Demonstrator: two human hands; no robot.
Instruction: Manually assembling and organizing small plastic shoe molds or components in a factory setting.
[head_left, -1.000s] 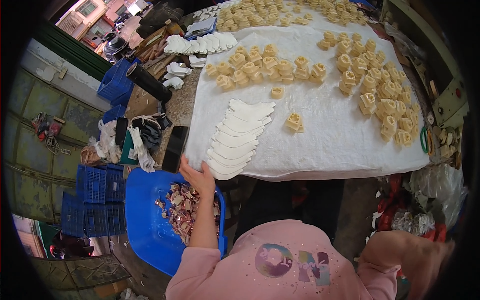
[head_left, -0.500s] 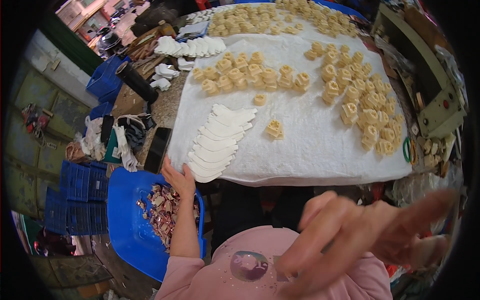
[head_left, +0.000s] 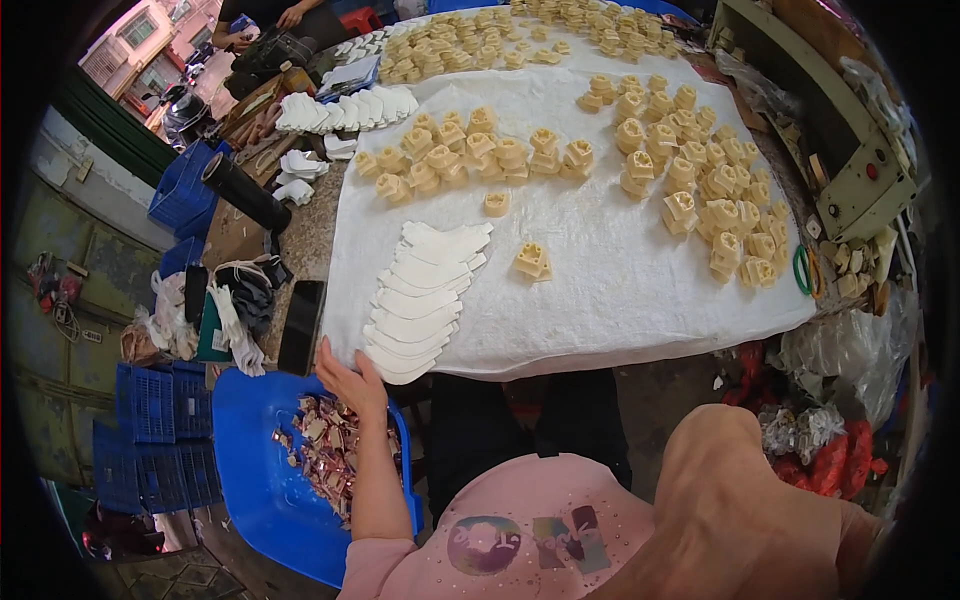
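Note:
My left hand [head_left: 352,388] rests at the near left edge of the white cloth [head_left: 560,330], fingers apart and holding nothing visible. Beside its thumb starts an overlapping row of flat, curved white pieces [head_left: 415,305]. Close to the camera at lower right is my right hand [head_left: 750,490], raised off the table. It is bent at the wrist, and its fingers are mostly hidden, so any held thing cannot be seen. Small cream-coloured moulded parts stand in groups on the cloth. A single part [head_left: 496,204] and a small stacked pair [head_left: 532,262] sit apart from them.
Left of the cloth lie a black phone [head_left: 301,327], gloves [head_left: 236,310] and a dark cylinder [head_left: 245,192]. A blue tub [head_left: 250,490] of scraps stands below my left hand. Green machinery [head_left: 850,185] borders the right side. Another person's hand [head_left: 293,14] shows at the far left.
My right hand has drawn in closer to the camera at lower right, its outstretched fingers now out of sight. The left hand stays by the table edge. The view has shifted slightly.

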